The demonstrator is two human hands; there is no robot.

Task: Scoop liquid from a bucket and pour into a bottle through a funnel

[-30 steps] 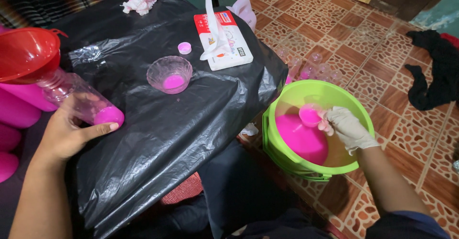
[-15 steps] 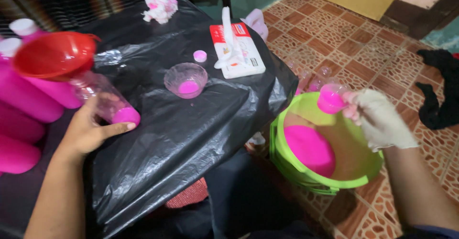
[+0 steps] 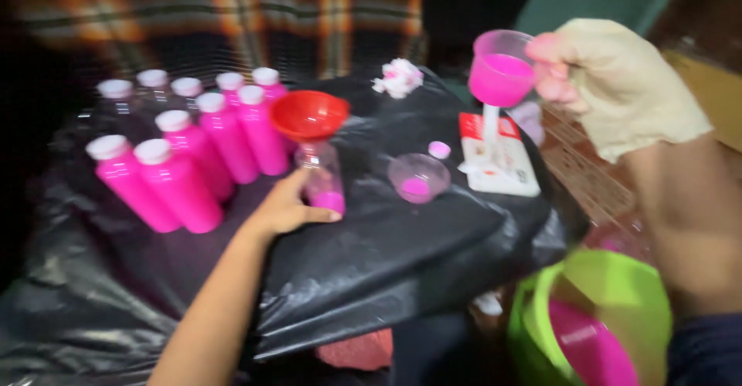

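Observation:
My left hand (image 3: 284, 204) grips the base of a clear plastic bottle (image 3: 323, 177) that stands on the black plastic sheet (image 3: 402, 239), with a little pink liquid at its bottom. A red funnel (image 3: 309, 114) sits in the bottle's mouth. My right hand (image 3: 610, 85), in a pale glove, holds a small pink cup (image 3: 501, 68) full of pink liquid up in the air, to the right of the funnel. Below it at the lower right is a green bucket (image 3: 618, 293) with pink liquid inside.
Several capped bottles of pink liquid (image 3: 193, 154) stand in rows at the left. A small clear bowl with pink liquid (image 3: 418, 177), a pink cap (image 3: 439, 149), a red-and-white packet (image 3: 498, 154) and a crumpled white-pink cloth (image 3: 398, 77) lie on the sheet.
My right hand has lifted the filled cup out of the bucket and up toward the funnel. The view has swung left, showing the rows of filled bottles. My left hand stays on the bottle.

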